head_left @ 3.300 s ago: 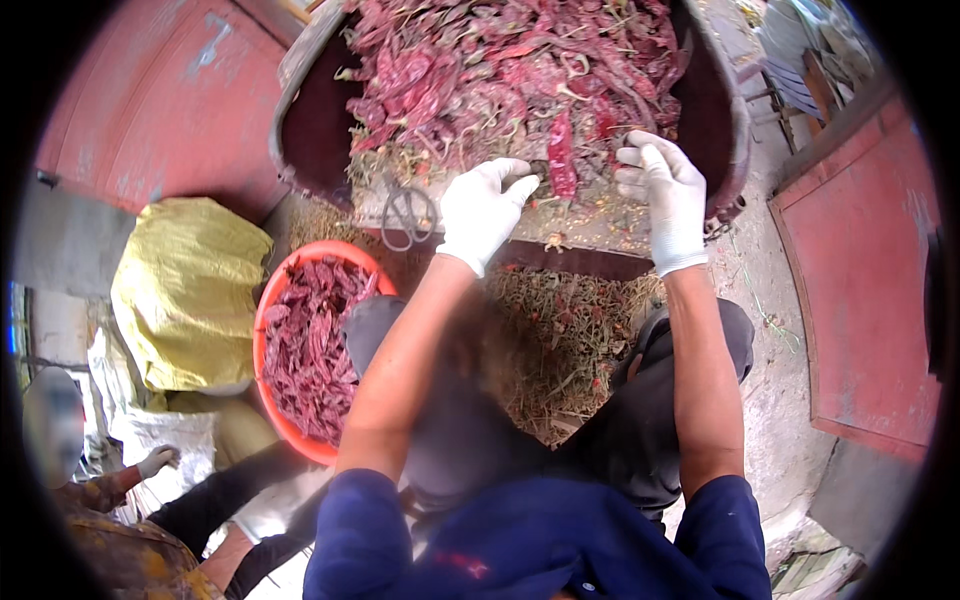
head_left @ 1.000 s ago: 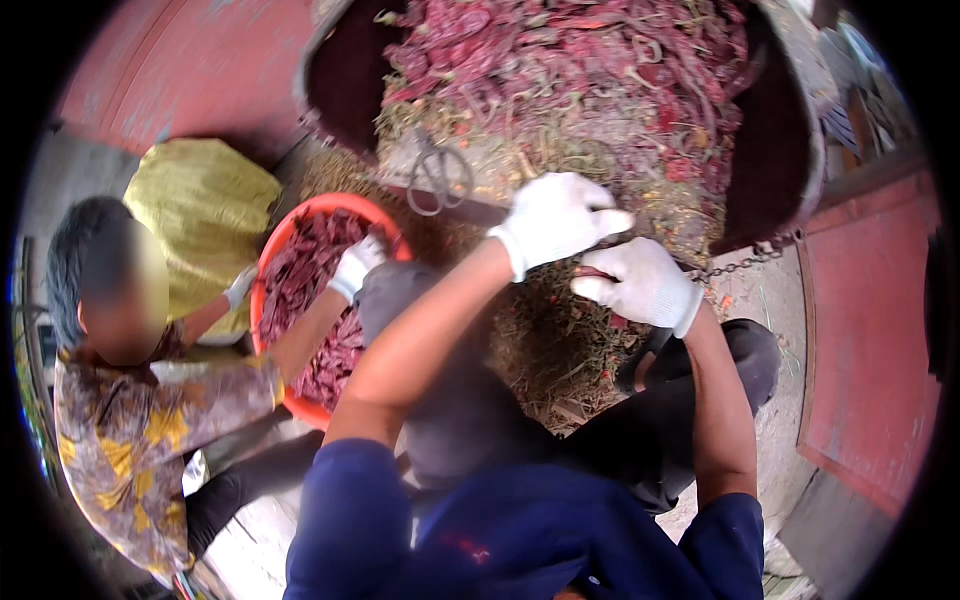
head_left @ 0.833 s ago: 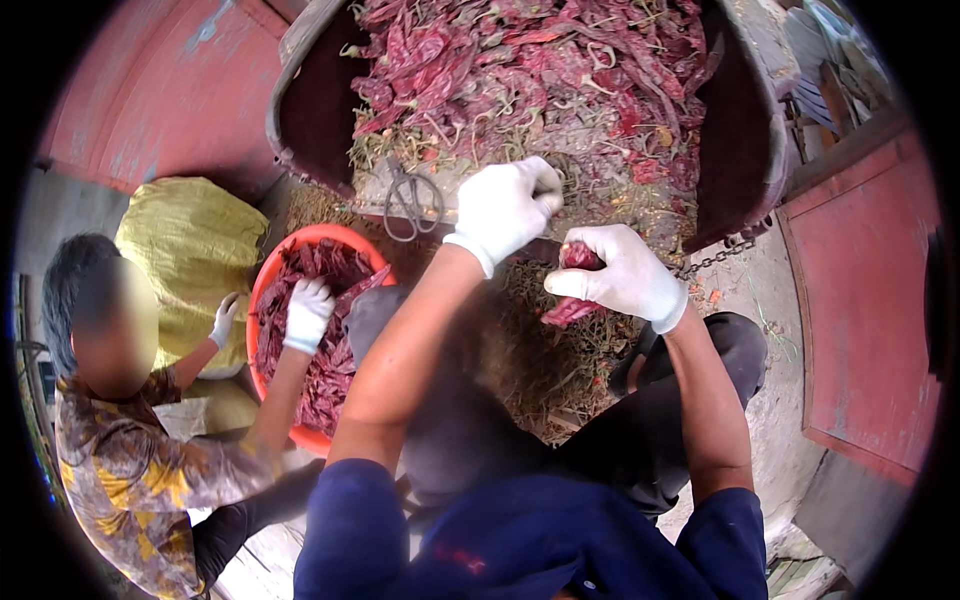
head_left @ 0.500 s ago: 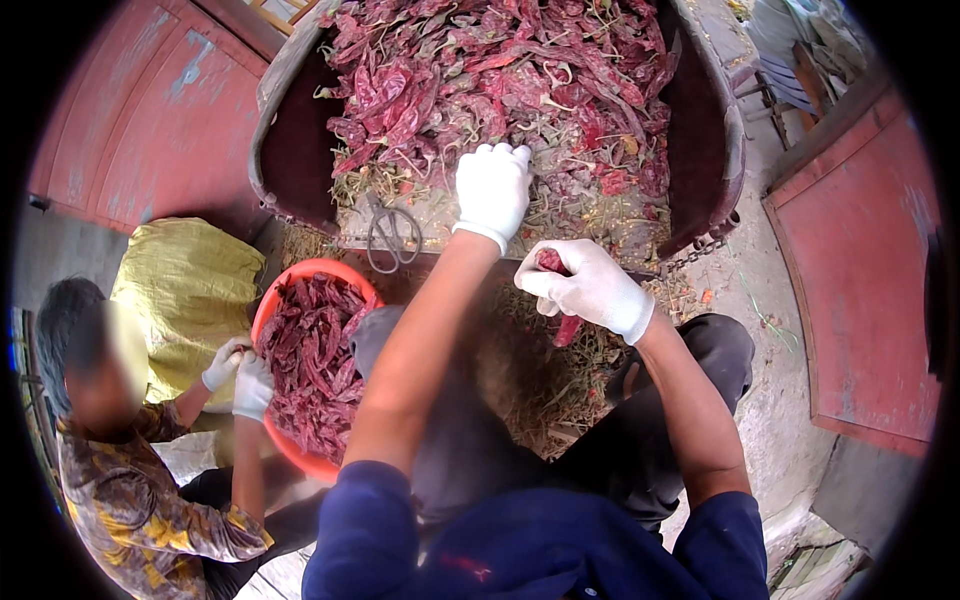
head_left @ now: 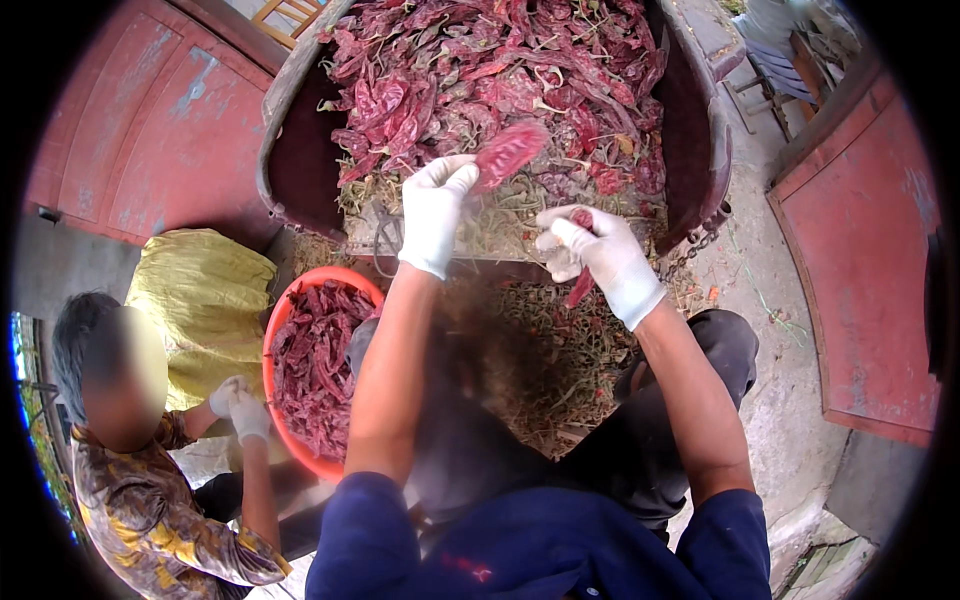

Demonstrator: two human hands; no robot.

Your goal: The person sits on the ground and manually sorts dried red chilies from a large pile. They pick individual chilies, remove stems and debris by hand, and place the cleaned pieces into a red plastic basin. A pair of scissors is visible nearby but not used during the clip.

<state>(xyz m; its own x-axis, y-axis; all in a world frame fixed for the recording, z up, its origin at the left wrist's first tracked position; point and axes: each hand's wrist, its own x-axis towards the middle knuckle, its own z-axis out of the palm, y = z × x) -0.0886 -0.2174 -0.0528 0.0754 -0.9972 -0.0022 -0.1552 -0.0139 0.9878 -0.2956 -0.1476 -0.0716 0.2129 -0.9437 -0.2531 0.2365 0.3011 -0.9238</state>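
Note:
In a white glove, my left hand (head_left: 435, 210) is closed on one end of a dried red chili pepper (head_left: 512, 155), which points up and to the right and is slightly blurred. My right hand (head_left: 600, 250), also gloved, is closed around another dried chili (head_left: 581, 287) whose dark red ends show above and below the fingers. Beyond both hands lies a heap of dried chilies (head_left: 480, 70) in a cart bed (head_left: 690, 130). Scissors (head_left: 383, 240) rest at the bed's near left edge, partly hidden by my left hand.
An orange-red basin (head_left: 275, 400) full of dried chilies stands left of my knees. Beside it a person (head_left: 150, 450) in white gloves sits near a yellow woven sack (head_left: 195, 310). Stems and scraps (head_left: 570, 370) litter the floor between my legs. Red door panels (head_left: 860, 250) flank the cart.
My left hand has come back from the heap, moving left, with a chili now showing in it. The right hand has risen slightly with its chili. The other person's hands moved down a little.

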